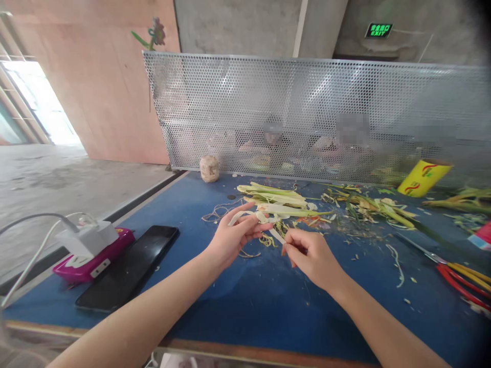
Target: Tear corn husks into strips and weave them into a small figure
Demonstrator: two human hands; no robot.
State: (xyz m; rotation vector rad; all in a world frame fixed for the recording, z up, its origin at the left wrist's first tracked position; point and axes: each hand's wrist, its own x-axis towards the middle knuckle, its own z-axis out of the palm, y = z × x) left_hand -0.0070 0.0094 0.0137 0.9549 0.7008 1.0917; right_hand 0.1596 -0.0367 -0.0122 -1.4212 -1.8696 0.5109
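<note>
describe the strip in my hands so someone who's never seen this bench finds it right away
On the blue table, before the perforated metal screen, lies a heap of green-yellow leaves. Just in front of it the left hand and right hand pinch a pale strip between them. Unlike the broad leaves lying flat, it is narrow, cream-white, curled and held off the table.
</note>
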